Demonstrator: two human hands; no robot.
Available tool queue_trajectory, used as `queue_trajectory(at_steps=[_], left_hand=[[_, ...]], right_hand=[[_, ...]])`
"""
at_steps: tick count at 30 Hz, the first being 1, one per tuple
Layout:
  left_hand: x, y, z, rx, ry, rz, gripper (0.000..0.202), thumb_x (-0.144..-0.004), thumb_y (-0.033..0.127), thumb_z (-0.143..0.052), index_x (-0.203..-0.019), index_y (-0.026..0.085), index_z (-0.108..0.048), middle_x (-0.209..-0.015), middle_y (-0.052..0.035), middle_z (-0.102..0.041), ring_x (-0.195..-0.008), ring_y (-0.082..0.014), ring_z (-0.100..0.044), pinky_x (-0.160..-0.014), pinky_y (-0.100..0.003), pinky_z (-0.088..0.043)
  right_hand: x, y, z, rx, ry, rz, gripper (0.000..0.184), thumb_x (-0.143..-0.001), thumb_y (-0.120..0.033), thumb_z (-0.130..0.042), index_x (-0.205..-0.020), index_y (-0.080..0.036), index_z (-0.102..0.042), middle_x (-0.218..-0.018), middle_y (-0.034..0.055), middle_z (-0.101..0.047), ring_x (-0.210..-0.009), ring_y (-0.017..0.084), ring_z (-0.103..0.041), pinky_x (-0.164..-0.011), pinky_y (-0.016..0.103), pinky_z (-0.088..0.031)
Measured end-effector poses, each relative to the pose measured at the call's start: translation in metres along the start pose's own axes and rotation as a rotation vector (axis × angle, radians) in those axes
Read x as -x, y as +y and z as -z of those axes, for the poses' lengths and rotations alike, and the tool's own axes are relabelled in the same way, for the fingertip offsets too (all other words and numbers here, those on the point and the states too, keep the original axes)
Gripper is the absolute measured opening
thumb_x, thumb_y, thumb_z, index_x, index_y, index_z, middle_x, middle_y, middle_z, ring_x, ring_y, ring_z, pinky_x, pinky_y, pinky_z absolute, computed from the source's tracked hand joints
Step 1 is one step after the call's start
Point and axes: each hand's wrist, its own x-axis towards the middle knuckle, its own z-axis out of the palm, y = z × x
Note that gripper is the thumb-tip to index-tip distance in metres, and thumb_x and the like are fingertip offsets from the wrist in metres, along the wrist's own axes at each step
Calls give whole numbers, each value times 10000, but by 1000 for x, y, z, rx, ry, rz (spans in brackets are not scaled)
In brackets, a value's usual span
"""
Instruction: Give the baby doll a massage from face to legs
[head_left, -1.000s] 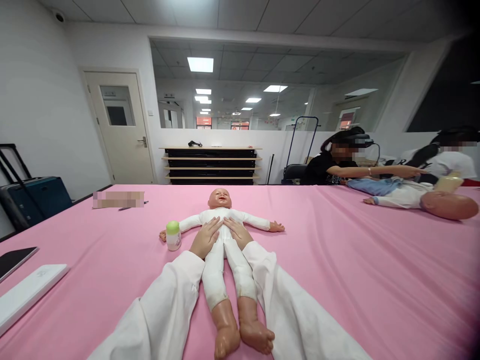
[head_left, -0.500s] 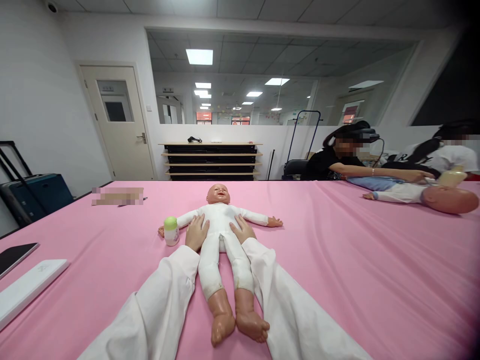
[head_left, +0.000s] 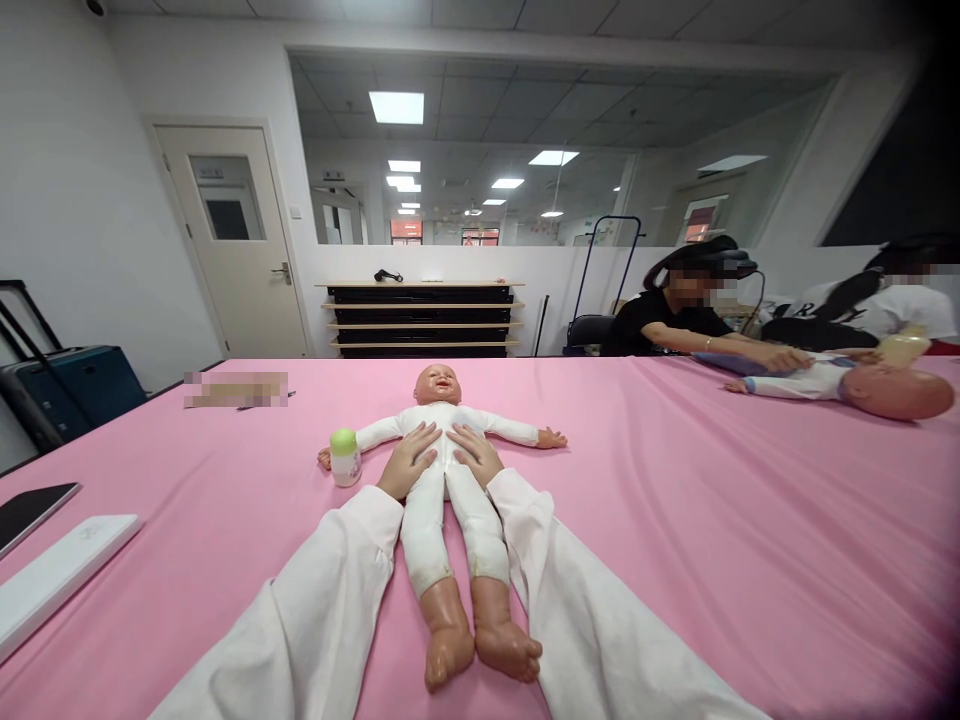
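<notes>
on the baby doll — left hand and right hand lie flat, fingers spread open, gripping nothing

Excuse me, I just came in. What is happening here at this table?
A person in white sleeves rests their left hand and right hand on the belly of a baby doll, which lies face up on a pink-covered table. A green-capped bottle stands beside the doll's arm. Farther along, a co-worker in black has a hand on a second baby doll.
</notes>
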Motion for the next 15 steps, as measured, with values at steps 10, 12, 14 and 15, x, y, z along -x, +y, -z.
queue_trajectory(at_steps=[10,12,14,15], left_hand=[[-3,-11,-6,18,46,318,600,-867,500,-368,-1373,178,-339,-1493,-114,-150,-1394,-254,-78,-1122,-483,-181],[-4,-14,-8,27,69,366,647,-868,520,-342,-1387,135,-297,-1483,-143,-178,-1392,-251,-98,-1125,-468,-194],[-4,-17,-11,35,91,382,660,-871,527,-324,-1390,122,-280,-1481,-145,-185,-1392,-238,-114,-1133,-442,-197],[-5,-18,-11,37,103,381,657,-873,526,-314,-1391,123,-274,-1481,-143,-187,-1392,-232,-120,-1136,-435,-194]], right_hand=[[1,10,-1,-17,151,-224,612,-639,-481,-652,-1171,-184,-592,-1494,54,-158,-1391,266,-75,-1141,409,-49],[0,14,-2,-40,177,-252,636,-676,-540,-589,-1193,-170,-567,-1501,58,-114,-1391,251,-83,-1143,399,-75],[-1,17,-4,-60,205,-268,644,-727,-574,-504,-1224,-165,-532,-1498,56,-118,-1389,226,-104,-1146,379,-96],[-2,19,-5,-66,217,-271,638,-745,-576,-476,-1236,-170,-517,-1491,54,-142,-1385,216,-123,-1147,372,-105]])
